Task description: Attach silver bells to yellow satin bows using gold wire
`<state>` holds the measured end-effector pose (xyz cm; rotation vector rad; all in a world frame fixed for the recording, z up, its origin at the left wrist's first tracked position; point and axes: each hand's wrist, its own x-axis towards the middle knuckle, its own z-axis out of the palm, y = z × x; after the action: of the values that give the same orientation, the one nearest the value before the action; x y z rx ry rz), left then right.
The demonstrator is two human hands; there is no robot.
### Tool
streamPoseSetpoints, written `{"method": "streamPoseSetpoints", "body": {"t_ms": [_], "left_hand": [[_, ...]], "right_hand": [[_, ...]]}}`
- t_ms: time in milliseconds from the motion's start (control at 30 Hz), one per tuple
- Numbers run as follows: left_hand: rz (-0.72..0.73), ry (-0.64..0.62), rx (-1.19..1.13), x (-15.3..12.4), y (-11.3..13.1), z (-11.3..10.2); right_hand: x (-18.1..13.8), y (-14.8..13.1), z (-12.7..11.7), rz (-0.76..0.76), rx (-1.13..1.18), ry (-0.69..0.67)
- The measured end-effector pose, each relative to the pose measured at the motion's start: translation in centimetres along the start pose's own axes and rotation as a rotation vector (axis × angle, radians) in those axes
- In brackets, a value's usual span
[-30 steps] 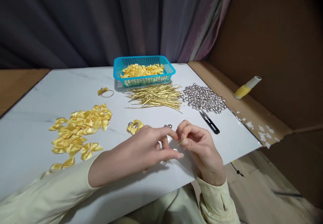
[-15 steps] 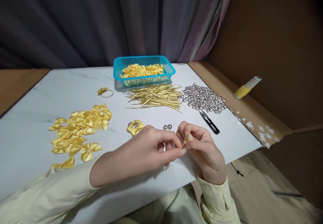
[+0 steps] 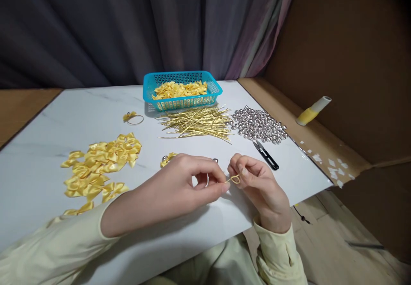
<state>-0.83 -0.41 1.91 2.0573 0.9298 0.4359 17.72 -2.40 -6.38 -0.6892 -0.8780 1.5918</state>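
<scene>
A thin gold cord (image 3: pixel 236 179), bent into a small loop, spans the gap between my hands. My left hand (image 3: pixel 183 182) pinches one end between thumb and forefinger. On the other side, my right hand (image 3: pixel 260 186) grips the loop's far side with its thumb against curled fingers. Behind my left hand, a yellow bow piece (image 3: pixel 167 160) with a silver bell is partly covered. Another silver bell (image 3: pixel 215 160) peeks out just above the left fingers. Beyond lies a pile of gold cords (image 3: pixel 199 123), with a heap of silver bells (image 3: pixel 258 124) to its right.
Yellow satin bows (image 3: pixel 102 160) lie loose at the left. A ring with a bow (image 3: pixel 130 116) rests behind them. At the back stands a blue basket (image 3: pixel 183 104) of yellow bows. Black thread snips (image 3: pixel 266 155) lie right of my hands, and a yellow-white tube (image 3: pixel 313 111) stands beyond the table edge.
My hands have drawn slightly apart, and the cord between them now shows an open loop. My left hand has shifted left, covering more of the bow piece and one of the bells.
</scene>
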Motion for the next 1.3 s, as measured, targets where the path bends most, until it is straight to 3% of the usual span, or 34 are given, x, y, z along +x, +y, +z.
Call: {"method": "streamPoseSetpoints", "body": {"t_ms": [200,433,867,1300], "left_hand": [[0.025,-0.001,-0.055,0.0,-0.3,0.1],[-0.055,-0.011,-0.071,0.0,0.0,-0.1],[-0.073,-0.057,-0.022,-0.3,-0.3,-0.2],[-0.036,-0.086,0.030,-0.3,-0.7,-0.2]], "right_hand": [[-0.4,-0.1,0.5,-0.041,-0.020,-0.019],[-1.0,-0.4,0.6,-0.045,-0.088,-0.057],[-1.1,-0.2,0.6,0.025,0.019,-0.093],[-1.4,0.3,0.8,-0.078,-0.018,-0.135]]}}
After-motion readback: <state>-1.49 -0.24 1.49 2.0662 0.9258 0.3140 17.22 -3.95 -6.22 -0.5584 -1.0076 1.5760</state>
